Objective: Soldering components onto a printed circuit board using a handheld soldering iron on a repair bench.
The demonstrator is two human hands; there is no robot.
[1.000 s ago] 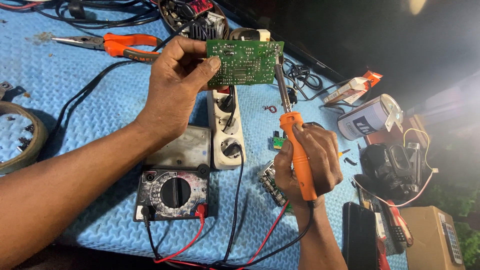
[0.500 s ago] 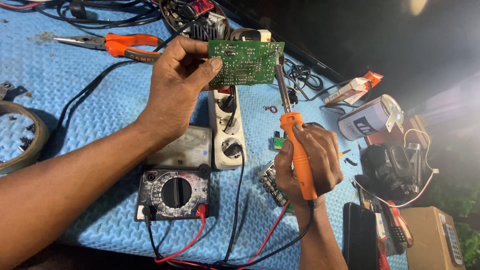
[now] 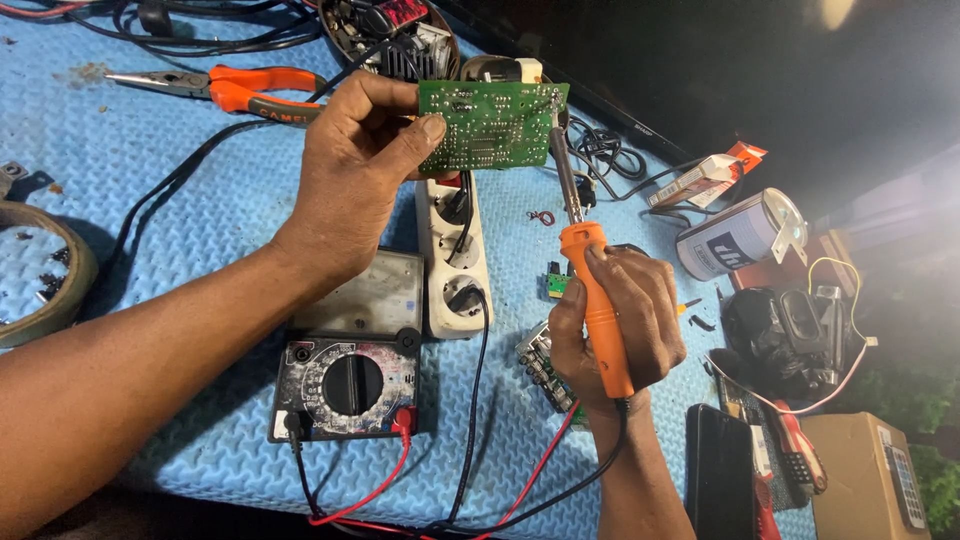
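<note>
1. The left hand [image 3: 355, 175] holds a green circuit board [image 3: 493, 125] up above the far middle of the counter [image 3: 150, 200], its fingers pinching the board's left edge with the thumb laid on the face.
2. The right hand [image 3: 615, 320] has its fingers wrapped tight around the orange handle of a soldering iron [image 3: 590, 290]; the metal shaft rises from the fist and its tip meets the board's right edge near the upper corner.
3. Under the board lies a white power strip [image 3: 455, 260] with two black plugs in it, running toward the near edge.
4. Just left of the strip sits an analogue multimeter [image 3: 350, 350], dial up, with red and black leads trailing off the near edge.
5. Orange-handled pliers [image 3: 225, 85] lie near the far left corner, among black cables.
6. Toward the right edge a metal can [image 3: 740, 235] lies on its side; a small carton [image 3: 705, 180] rests beyond it.
7. A dark phone [image 3: 720, 480] lies at the near right corner, just beside the right wrist.
8. A round tray [image 3: 40, 270] shows at the left edge.
</note>
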